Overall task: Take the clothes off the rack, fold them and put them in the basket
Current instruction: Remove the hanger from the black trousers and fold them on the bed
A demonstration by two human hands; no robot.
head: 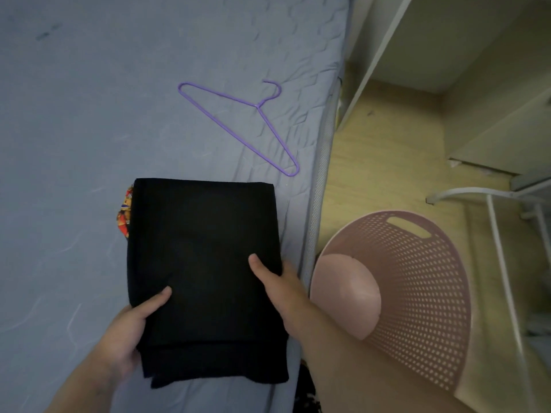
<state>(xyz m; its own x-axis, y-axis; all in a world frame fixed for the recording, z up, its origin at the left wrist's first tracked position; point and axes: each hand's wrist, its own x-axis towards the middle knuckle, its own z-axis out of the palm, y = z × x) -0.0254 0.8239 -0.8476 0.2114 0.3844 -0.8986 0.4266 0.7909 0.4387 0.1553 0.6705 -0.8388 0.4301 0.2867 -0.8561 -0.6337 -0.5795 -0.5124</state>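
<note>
**Q:** Where do you stand on this one?

**A:** Nearest me, my left hand (128,329) has its thumb down on top of the garment (205,263) at the near left edge. The fingers are tucked out of sight beneath, so I read it as a pinch. My right hand (280,281) does the same at the right edge, thumb flat on top and the rest hidden under the cloth.

**Q:** And the garment itself?

**A:** It is black, folded into a tidy rectangle, and lies on the bed (89,114) close to its right side. The folding looks finished to me (a bright print (125,213) peeks out at its left side, maybe part of the same piece, I can't be sure).

**Q:** Basket?

**A:** It is just to my right, beside the bed, pink and perforated (423,293). I see its bare bottom and nothing in it, so I judge no piece has gone in yet.

**Q:** What's left?

**A:** I have to lift the fold across and set it in. Farther up the bed a purple hanger (238,123) lies bare, well apart from the garment, so the unhanging looks done for this piece. Beyond the basket a white frame (501,263) may be the rack, but I can't tell. No clothes show on the part in view, so I can't say how many remain.
</note>
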